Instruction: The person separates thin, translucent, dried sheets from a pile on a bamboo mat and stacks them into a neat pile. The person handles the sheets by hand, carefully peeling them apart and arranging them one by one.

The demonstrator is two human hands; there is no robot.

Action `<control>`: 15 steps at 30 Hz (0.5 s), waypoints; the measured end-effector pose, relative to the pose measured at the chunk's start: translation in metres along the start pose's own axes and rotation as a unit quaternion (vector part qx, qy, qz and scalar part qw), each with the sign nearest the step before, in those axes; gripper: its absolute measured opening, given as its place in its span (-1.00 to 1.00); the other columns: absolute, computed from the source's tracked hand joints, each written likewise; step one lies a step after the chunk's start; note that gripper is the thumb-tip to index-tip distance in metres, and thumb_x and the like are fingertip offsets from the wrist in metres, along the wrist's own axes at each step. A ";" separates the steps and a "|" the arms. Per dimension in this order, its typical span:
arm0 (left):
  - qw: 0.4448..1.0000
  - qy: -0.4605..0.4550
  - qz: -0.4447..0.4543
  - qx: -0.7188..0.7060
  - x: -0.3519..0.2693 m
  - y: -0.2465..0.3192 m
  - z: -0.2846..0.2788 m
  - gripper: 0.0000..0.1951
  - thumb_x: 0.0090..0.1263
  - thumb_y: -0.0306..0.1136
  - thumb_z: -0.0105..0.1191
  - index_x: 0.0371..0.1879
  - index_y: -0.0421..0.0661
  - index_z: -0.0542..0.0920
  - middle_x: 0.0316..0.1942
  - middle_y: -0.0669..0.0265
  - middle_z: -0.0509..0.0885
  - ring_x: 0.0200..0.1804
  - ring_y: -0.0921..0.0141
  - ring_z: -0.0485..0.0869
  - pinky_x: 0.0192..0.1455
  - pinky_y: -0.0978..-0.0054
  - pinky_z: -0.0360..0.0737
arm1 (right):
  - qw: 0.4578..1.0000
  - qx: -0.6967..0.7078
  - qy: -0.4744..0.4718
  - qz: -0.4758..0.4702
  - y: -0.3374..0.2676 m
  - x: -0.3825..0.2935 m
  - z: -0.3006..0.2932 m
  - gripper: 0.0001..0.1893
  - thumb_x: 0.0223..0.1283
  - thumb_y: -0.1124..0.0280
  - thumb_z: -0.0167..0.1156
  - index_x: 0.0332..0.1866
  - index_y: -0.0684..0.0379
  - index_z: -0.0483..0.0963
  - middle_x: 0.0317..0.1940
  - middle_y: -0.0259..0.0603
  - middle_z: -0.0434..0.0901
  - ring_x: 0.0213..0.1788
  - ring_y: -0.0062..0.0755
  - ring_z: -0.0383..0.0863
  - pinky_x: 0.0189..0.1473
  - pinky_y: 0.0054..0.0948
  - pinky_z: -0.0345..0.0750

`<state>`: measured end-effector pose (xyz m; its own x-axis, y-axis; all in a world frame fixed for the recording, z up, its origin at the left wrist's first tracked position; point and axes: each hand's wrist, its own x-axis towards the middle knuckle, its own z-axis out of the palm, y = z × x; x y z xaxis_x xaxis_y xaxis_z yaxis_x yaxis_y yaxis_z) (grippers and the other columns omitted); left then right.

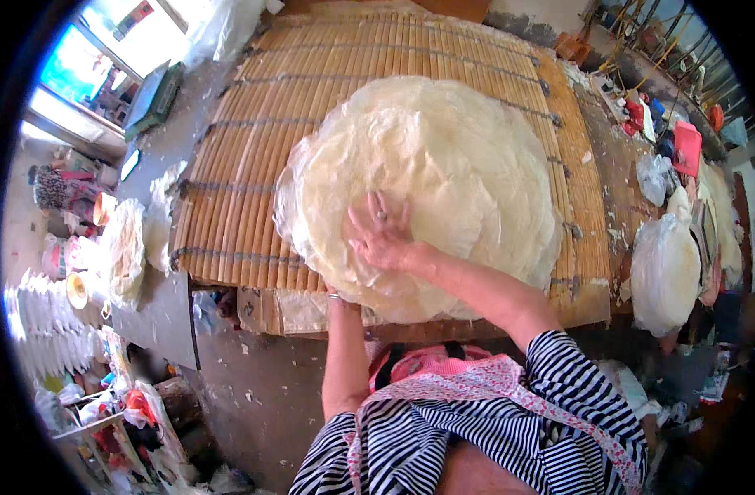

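Note:
A wide pile of thin, pale, round flatbread-like sheets (458, 161) lies on a slatted mat (254, 154) tied with dark cord. Its surface is wrinkled, and the edges are thin and translucent. My right hand (383, 238) rests palm down on the near left part of the top sheet, fingers spread, a ring on one finger. At the pile's near left edge is my left hand (332, 289), mostly hidden under the overhanging sheets. A bracelet shows at that wrist; its fingers and any hold they have are out of sight.
Right of the mat, a plastic-wrapped round stack (666, 275) stands near a pink plastic container (687, 147). To the left are a phone-like object (130, 164), a dark green box (153, 102) and a plastic bag with pale contents (122, 253). Scraps litter the floor (260, 396).

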<state>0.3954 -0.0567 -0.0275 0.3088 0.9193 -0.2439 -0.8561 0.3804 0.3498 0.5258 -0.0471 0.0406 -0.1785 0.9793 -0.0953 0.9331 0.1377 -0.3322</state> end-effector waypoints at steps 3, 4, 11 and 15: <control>0.999 0.035 -0.012 0.023 0.006 0.043 0.018 -0.46 0.32 0.03 -0.39 0.16 -0.10 0.20 0.13 0.22 0.29 0.08 0.24 0.37 0.10 0.28 0.35 | 0.999 0.000 -0.040 0.022 0.000 0.004 -0.008 -0.37 0.10 0.01 -0.13 0.27 0.00 -0.03 0.28 0.07 -0.21 0.34 -0.02 -0.29 0.14 0.28 -0.38; 0.997 0.067 -0.001 0.033 0.001 0.051 0.027 -0.42 0.30 0.09 -0.39 0.14 -0.13 0.21 0.13 0.20 0.29 0.11 0.21 0.33 0.13 0.22 0.30 | 1.000 0.004 -0.019 0.002 0.001 -0.002 -0.020 -0.43 0.09 0.15 -0.05 0.23 0.08 0.08 0.25 0.05 -0.06 0.32 -0.10 -0.13 0.22 0.10 -0.19; 0.991 0.028 -0.100 0.085 -0.020 0.082 0.016 -0.43 0.26 0.06 -0.22 0.11 -0.11 0.22 0.15 0.20 0.28 0.17 0.17 0.25 0.13 -0.01 0.20 | 0.898 0.246 0.308 0.197 0.136 -0.090 -0.008 -0.54 -0.13 0.49 0.04 0.03 0.17 0.30 0.03 -0.04 0.33 0.13 -0.14 0.25 0.15 -0.33 0.21; 0.960 0.079 -0.216 0.161 -0.018 0.079 0.018 -0.57 0.27 -0.16 -0.16 0.07 -0.10 0.27 0.09 0.20 0.35 0.10 0.16 0.34 0.03 0.03 0.32 | 0.778 0.224 0.313 0.497 0.260 -0.199 0.021 -0.55 -0.11 0.38 0.09 0.00 0.17 0.29 -0.06 -0.10 0.38 0.00 -0.19 0.36 0.00 -0.34 0.32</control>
<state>0.3298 -0.0411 0.0203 0.5174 0.6515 -0.5548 -0.4817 0.7576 0.4405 0.7974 -0.2091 -0.0460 0.8791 0.4690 -0.0849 0.2863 -0.6620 -0.6927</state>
